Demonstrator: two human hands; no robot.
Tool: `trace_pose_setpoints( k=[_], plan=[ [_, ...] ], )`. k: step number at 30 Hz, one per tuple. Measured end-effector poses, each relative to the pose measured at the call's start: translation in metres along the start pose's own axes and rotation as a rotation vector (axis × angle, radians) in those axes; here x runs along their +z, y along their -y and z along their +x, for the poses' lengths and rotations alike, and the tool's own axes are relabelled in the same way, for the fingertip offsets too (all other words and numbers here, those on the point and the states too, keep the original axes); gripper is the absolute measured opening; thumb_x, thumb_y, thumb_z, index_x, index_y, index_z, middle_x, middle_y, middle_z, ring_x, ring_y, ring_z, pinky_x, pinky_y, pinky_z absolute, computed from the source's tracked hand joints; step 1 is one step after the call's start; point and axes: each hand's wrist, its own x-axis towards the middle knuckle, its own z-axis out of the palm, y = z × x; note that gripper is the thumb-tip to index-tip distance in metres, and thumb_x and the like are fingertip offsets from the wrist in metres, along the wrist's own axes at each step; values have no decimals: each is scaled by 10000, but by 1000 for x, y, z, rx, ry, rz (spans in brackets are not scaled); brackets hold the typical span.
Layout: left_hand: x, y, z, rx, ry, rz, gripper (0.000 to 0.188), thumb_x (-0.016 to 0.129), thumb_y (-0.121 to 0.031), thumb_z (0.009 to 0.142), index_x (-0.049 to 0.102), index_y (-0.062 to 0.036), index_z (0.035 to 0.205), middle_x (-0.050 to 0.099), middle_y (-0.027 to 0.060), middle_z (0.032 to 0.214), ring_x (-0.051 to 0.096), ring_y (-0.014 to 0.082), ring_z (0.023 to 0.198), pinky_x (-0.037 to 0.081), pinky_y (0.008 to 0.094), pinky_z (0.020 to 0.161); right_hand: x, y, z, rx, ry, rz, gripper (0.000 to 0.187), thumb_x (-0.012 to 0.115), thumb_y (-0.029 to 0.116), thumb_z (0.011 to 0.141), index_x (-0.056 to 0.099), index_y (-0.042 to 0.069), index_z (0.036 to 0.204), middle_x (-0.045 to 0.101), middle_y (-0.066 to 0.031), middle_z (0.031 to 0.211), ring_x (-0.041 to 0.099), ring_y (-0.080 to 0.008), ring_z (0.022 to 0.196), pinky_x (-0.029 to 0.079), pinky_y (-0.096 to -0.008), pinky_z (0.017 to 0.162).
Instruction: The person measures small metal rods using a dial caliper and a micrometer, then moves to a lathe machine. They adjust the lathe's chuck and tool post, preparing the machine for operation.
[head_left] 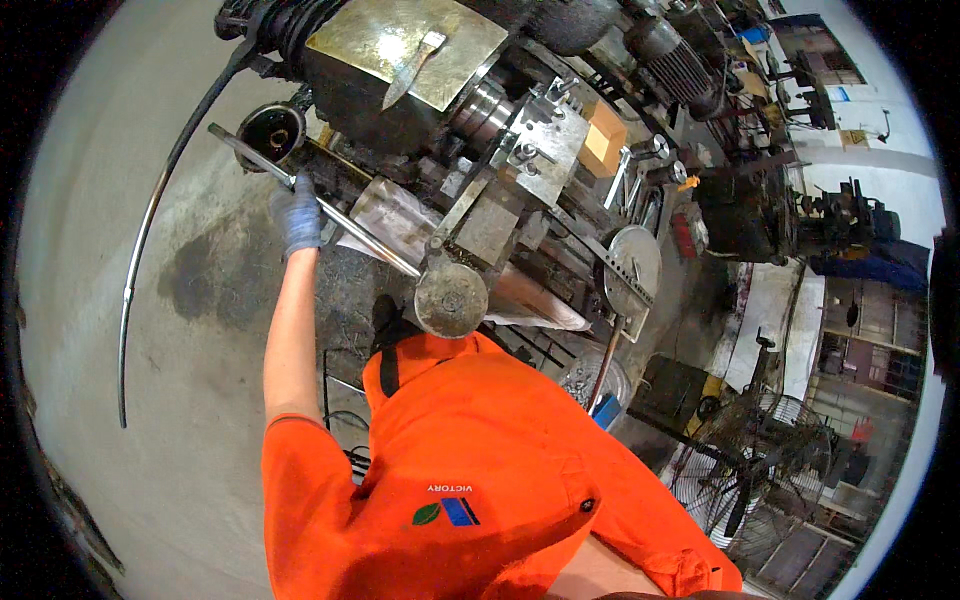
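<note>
My left hand (297, 218), in a grey-blue work glove, is closed around a long metal rod (370, 243). The rod slants from beside a dark round container (272, 135) down to a round, worn metal disc (452, 302) in front of me. Whether the rod is joined to anything by the disc, I cannot tell. My right hand is out of the picture; only the orange sleeve (650, 500) shows on that side. Beyond the rod stands a lathe-like machine, with a shiny cylindrical part (485, 112) and a metal tool post (545, 150).
A brush (415, 68) lies on the machine's yellowish top plate (465, 30). An open cardboard box (603, 140) sits by the tool post, with wrenches (620, 178) beside it. A long hose (150, 240) curves down at left. A caged fan (755, 455) stands at lower right.
</note>
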Motion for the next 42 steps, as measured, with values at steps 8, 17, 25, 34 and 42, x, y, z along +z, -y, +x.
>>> trace_pose_setpoints(
  k=[8,17,25,34,42],
  plan=[
    [11,39,21,-47,-60,117,546,586,-493,753,626,52,766,613,238,708,603,375,693,432,455,654,-3,3,6,-50,12,-46,560,599,486,696,620,38,1031,624,-208,996,589,-359,943,462,-402,773],
    [-5,-3,-4,66,-63,-20,395,590,-376,784,623,2,891,623,221,767,603,377,741,442,437,680,-8,3,8,-64,8,-61,565,596,494,700,619,35,1029,624,-210,992,590,-359,941,462,-403,770],
    [-9,-22,-13,64,-4,-48,373,584,-352,792,620,-19,955,632,212,792,617,352,794,451,408,701,-8,-1,4,-53,8,-62,570,593,502,704,618,32,1027,625,-211,989,591,-359,938,462,-403,768],
    [-12,-8,-11,5,87,-343,348,587,-361,813,624,-36,928,654,106,834,620,219,797,463,344,682,-10,-1,2,-62,9,-68,576,590,510,708,618,29,1024,625,-213,986,592,-359,935,462,-404,766],
    [26,88,-106,-189,529,-648,293,584,-248,834,606,-37,1036,621,37,922,570,124,778,474,277,668,-10,4,-8,-69,21,-64,582,588,517,712,617,26,1022,625,-214,983,593,-359,933,462,-405,763]
  ],
)
